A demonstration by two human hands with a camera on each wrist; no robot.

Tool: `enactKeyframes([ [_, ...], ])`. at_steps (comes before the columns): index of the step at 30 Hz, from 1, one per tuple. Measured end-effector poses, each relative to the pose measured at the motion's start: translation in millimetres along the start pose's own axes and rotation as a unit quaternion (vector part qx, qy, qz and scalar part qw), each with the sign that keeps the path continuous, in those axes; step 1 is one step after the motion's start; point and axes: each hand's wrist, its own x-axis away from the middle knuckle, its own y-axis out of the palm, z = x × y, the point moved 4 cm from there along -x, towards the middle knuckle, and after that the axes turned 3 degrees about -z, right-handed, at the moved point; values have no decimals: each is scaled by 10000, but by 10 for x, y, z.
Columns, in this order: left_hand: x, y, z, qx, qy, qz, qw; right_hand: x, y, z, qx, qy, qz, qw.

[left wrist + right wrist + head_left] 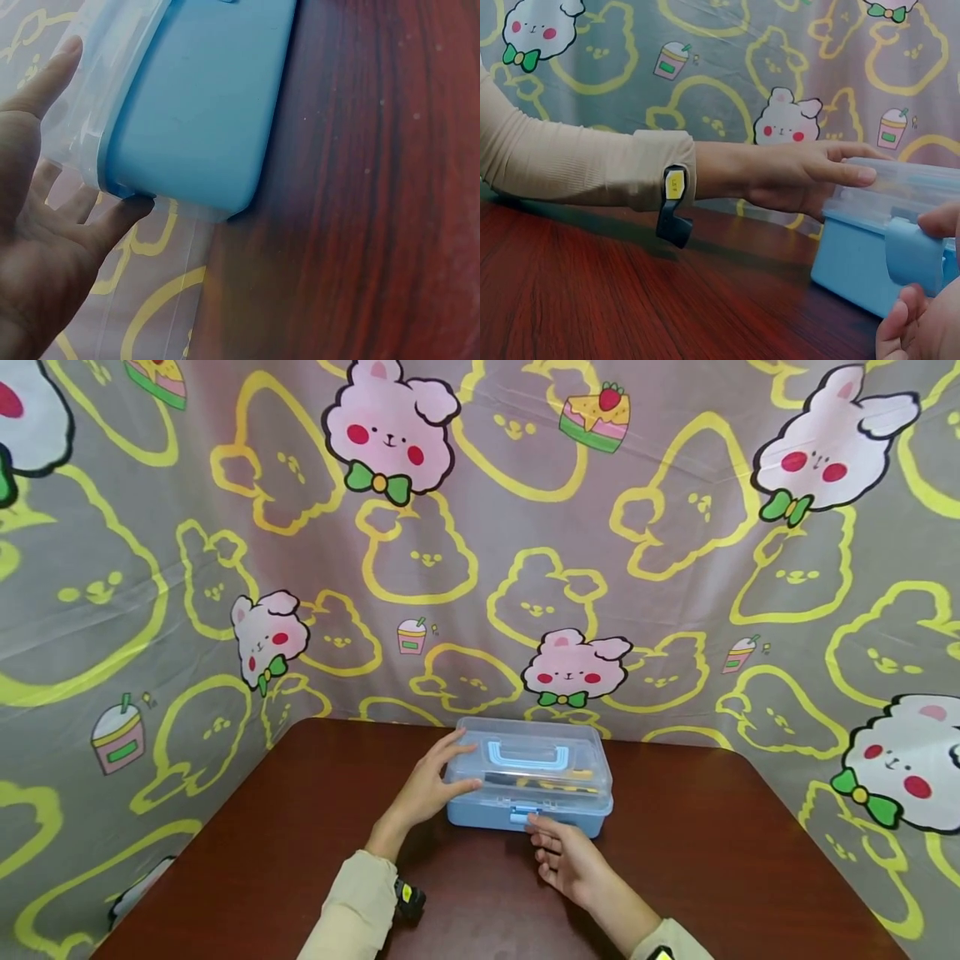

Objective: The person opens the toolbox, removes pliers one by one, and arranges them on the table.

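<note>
A light-blue storage box [487,817] with a clear lid [468,768] and a pale-blue carrying handle sits on the table; its lid is down. My left hand [429,781] rests spread at the lid's left end. Its thumb lies along the clear plastic and its fingertips [135,206] touch the end under the rim. At the front, my right hand [573,860] holds the blue latch [915,255], thumb at its upper part and the other fingers curled below. The latch stands out from the box front. Dark and yellow contents show blurred through the lid.
The dark red-brown wooden table [300,843] lies under the box. A grey curtain [465,552] with rabbit and drink-cup prints hangs right behind the box and along both sides. A black wrist strap device [675,210] sits on the left sleeve.
</note>
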Motion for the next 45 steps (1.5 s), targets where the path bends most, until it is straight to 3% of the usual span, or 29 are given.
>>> enactKeyframes([
  [3, -21, 1, 10, -7, -42, 50, 10000, -8, -8, -24, 290, 19, -119, 9995],
  [6, -27, 7, 6, -8, -143, 119, 9998, 10, 6, -35, 1072, 0, -457, 9932],
  [9, -20, 15, -6, 79, -291, 209, 9993, 77, 11, -68, 2096, -302, -806, 9740],
  [12, 12, 2, -23, 165, -501, 264, 9983, 173, -36, -170, 2872, -976, -800, 9495],
  [16, 83, -65, -48, -60, -869, 204, 9960, 312, -203, -394, 3615, -2224, -100, 9054],
  [19, 140, -144, -37, -389, -1098, 69, 9932, 414, -388, -546, 4012, -3082, 704, 8597],
  [22, 176, -206, -32, -645, -1263, -70, 9899, 491, -593, -653, 4207, -3623, 1513, 8179],
  [24, 182, -221, -35, -746, -1339, -157, 9881, 500, -728, -698, 4237, -3753, 1966, 8006],
  [26, 185, -211, -56, -825, -1420, -273, 9860, 479, -845, -723, 4281, -3664, 2274, 7942],
  [28, 188, -186, -78, -846, -1501, -402, 9842, 420, -933, -726, 4382, -3469, 2322, 7961],
  [31, 198, -148, -115, -795, -1592, -573, 9824, 300, -994, -696, 4658, -3191, 1954, 8019],
  [34, 208, -128, -132, -732, -1513, -618, 9838, 174, -995, -658, 4940, -3086, 1480, 7993],
  [37, 205, -108, -143, -652, -1379, -617, 9864, 111, -981, -646, 5059, -3262, 1384, 7865],
  [43, 204, -107, -148, -665, -1268, -422, 9888, 130, -961, -654, 5059, -3776, 1583, 7592],
  [45, 212, -109, -138, -736, -1303, -428, 9878, 146, -959, -636, 5174, -3924, 1547, 7445],
])
